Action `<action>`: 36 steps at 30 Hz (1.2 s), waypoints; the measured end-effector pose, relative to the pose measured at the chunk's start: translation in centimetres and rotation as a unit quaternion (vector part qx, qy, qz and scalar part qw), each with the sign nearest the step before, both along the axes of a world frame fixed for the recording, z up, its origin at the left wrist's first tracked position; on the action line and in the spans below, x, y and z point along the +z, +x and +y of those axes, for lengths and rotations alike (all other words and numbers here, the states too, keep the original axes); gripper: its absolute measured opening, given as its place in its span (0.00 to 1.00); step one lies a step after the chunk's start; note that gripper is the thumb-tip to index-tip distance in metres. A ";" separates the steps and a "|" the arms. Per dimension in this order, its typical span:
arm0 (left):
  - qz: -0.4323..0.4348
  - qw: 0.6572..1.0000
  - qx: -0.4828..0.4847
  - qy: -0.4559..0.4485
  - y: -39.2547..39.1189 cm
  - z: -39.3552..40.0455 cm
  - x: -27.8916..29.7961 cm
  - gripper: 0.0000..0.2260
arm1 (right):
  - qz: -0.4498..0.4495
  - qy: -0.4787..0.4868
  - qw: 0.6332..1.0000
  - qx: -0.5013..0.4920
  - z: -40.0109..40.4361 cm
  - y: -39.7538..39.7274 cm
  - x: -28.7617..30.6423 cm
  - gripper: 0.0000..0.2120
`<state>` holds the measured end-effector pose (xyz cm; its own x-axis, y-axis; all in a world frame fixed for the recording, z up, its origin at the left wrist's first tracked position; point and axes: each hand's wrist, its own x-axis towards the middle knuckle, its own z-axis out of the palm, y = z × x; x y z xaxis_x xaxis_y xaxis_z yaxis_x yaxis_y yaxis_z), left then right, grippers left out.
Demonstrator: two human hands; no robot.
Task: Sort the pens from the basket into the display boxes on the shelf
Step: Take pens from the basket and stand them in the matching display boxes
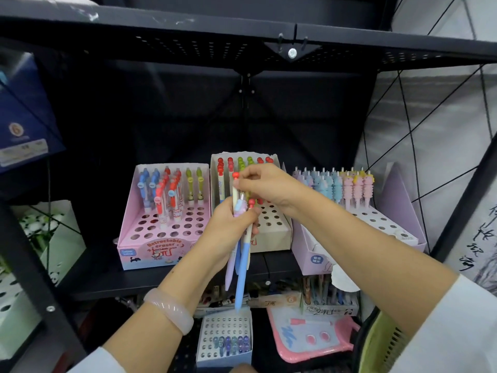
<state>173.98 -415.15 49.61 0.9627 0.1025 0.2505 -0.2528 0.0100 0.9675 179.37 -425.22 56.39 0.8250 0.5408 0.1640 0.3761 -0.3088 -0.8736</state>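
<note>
At centre frame, a bundle of pastel plastic pens hangs tips-down in the left hand, fingers curled round it as a reserve stock. The right hand pinches one red-knobbed cream pen at its top, apparently drawing it out for the beige perforated display box just behind. At 9 o'clock stands the pink cardboard display box; at 3 o'clock, the lilac display box. A yellow-green basket sits at 5 o'clock.
</note>
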 end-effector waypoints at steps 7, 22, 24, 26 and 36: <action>0.006 1.000 0.007 0.025 -0.5 1.1 -0.2 0.05 | -0.023 0.066 0.997 -0.034 1.8 0.5 0.2 0.06; 0.043 0.996 0.064 0.046 -1.7 6.5 -1.4 0.05 | -0.184 0.208 0.944 -0.180 3.1 3.2 2.9 0.02; 0.036 0.996 0.072 0.027 -1.8 6.7 -1.2 0.06 | -0.247 0.138 0.944 -0.172 3.7 3.2 1.8 0.01; 0.030 0.996 0.086 0.010 -1.9 6.9 -1.2 0.06 | -0.268 0.094 0.945 -0.163 3.9 3.4 0.7 0.02; 0.006 0.994 0.093 -0.058 -2.3 7.1 -0.8 0.03 | -0.308 -0.013 0.938 -0.160 3.3 4.3 -0.5 0.02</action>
